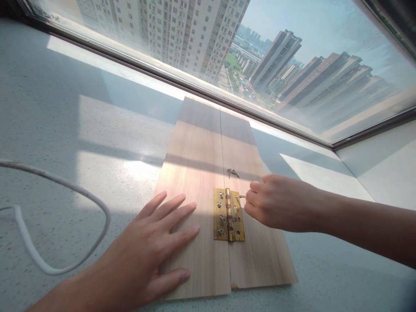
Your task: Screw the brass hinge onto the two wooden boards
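Brass hinge [229, 214] is straddling the seam [222, 147] between left board [208, 268] and right board [263, 260], both lying side by side on the speckled sill [39, 108]. Screws [222, 219] are filling the left leaf, some looking proud. Right leaf's lower holes [238, 233] are looking bare.

Risks, my read:
- Thin metal piece [241, 196] is lying almost sideways at the upper right leaf. Can't tell if it's a screw or a tool tip. Any push along that angle could be skewing it or skidding it off the brass.
- Left hand [162, 234] is bracing only the left board. Side load on the right one could be opening the seam and dragging the hinge out of line.
- Loose screws [231, 172] are sitting just past the hinge's far end; a knuckle bump could be scattering them.

Pose: left hand is reaching in from lower left, palm down, grip spread wide, fingertips pointing at the hinge but staying clear of it, thumb sticking out lower. Right hand [264, 201] is coming in from the right, forearm near level, back up, fingers curled, grip pinching the metal piece. Can't tell whether its underside is resting on the right board.
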